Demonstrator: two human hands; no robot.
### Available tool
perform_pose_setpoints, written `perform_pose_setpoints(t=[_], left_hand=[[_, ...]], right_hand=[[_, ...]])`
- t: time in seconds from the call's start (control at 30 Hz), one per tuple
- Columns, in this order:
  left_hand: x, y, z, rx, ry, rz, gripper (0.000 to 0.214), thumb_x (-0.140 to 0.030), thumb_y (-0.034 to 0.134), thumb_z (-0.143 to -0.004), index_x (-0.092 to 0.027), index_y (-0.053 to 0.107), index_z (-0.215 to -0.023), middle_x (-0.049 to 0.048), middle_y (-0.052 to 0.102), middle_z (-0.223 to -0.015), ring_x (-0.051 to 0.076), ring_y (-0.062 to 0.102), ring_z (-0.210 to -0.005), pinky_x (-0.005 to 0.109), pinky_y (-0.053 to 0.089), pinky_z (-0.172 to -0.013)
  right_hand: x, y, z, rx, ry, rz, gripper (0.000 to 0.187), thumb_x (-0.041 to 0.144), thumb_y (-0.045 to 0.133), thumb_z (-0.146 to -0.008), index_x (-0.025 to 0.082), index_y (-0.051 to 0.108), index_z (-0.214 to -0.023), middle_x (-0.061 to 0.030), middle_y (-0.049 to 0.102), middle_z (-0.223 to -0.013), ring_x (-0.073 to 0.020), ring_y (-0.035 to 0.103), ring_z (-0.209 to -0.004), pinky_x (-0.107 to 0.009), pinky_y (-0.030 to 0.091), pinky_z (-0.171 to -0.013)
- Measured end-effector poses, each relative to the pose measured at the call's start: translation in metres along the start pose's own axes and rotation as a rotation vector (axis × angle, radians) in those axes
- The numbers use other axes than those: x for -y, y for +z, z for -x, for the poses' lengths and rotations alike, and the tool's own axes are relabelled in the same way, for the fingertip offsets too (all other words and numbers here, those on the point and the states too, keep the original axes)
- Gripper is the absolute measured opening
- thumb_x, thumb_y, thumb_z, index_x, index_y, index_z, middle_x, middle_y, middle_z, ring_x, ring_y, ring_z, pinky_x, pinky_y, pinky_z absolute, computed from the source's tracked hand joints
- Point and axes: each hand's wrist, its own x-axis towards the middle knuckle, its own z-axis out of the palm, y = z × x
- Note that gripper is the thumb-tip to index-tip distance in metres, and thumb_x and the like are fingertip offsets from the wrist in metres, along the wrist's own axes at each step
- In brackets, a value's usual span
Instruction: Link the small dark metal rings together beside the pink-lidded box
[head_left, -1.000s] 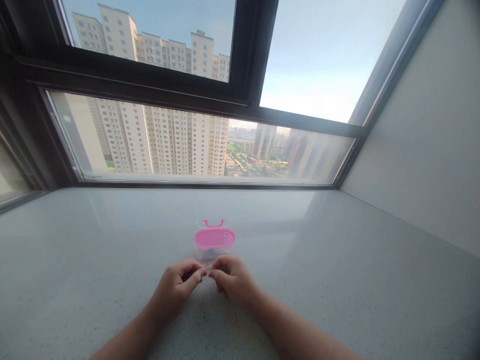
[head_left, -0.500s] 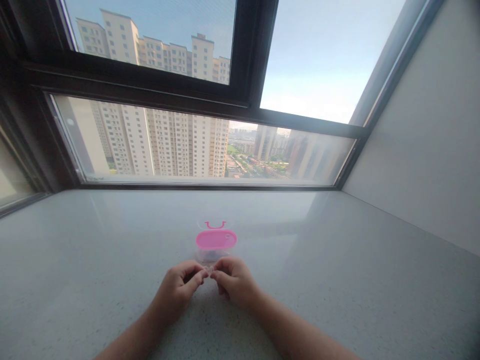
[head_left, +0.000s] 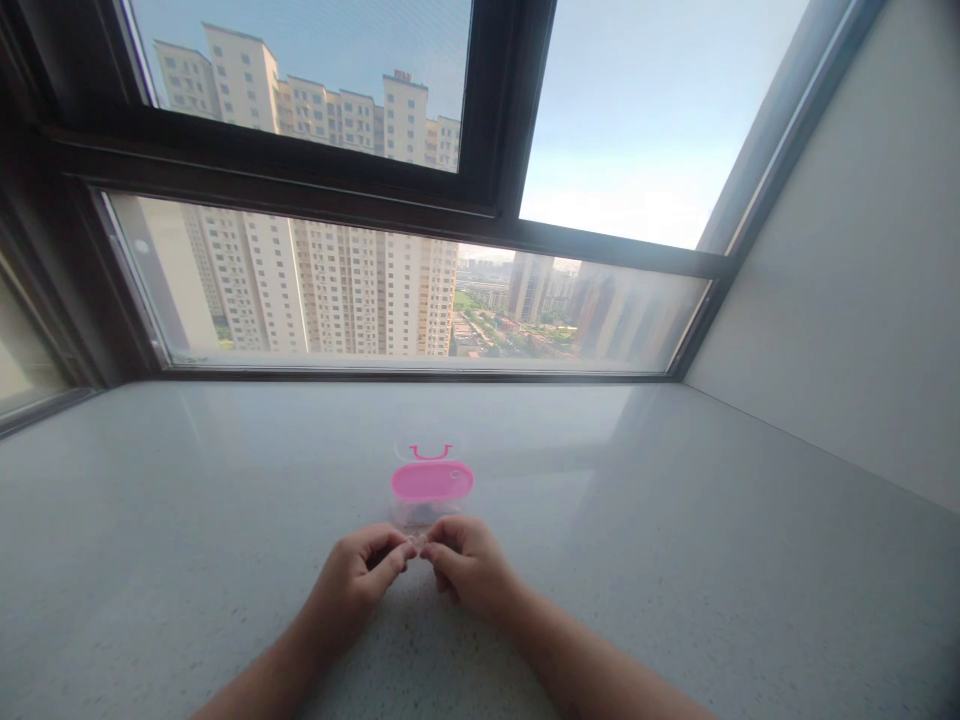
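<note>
A pink-and-clear box (head_left: 433, 482) stands just beyond the hands in the direct way forward, with a pink handle (head_left: 431, 456) behind it, and right in front of it the left hand (head_left: 360, 572) and right hand (head_left: 471, 562), each narrowed to a pinch, hold a small clear piece (head_left: 418, 541) between them (its shape is too fine to make out). To either side the pale, speckled counter (head_left: 712, 520) spreads wide, its far edge at the dark window frame (head_left: 499, 120), its right edge at a white wall (head_left: 840, 280). Outside rise tall apartment blocks (head_left: 345, 280).
</note>
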Motion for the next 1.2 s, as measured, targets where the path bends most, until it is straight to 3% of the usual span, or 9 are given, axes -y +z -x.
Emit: perform_pose_setpoints(t=[1.2], left_hand=[[0.0002, -0.0006, -0.0005, 0.004, 0.001, -0.028, 0.027, -0.034, 0.050, -0.078, -0.015, 0.062, -0.063, 0.0003, 0.056, -0.059, 0.016, 0.051, -0.062, 0.023, 0.039, -0.058]], right_hand=[[-0.0036, 0.0004, -0.0018, 0.006, -0.024, -0.036, 0.008, 0.021, 0.053, -0.071, 0.015, 0.053, -0.065, 0.0075, 0.043, -0.039, -0.0054, 0.034, -0.031, -0.017, 0.025, -0.033]])
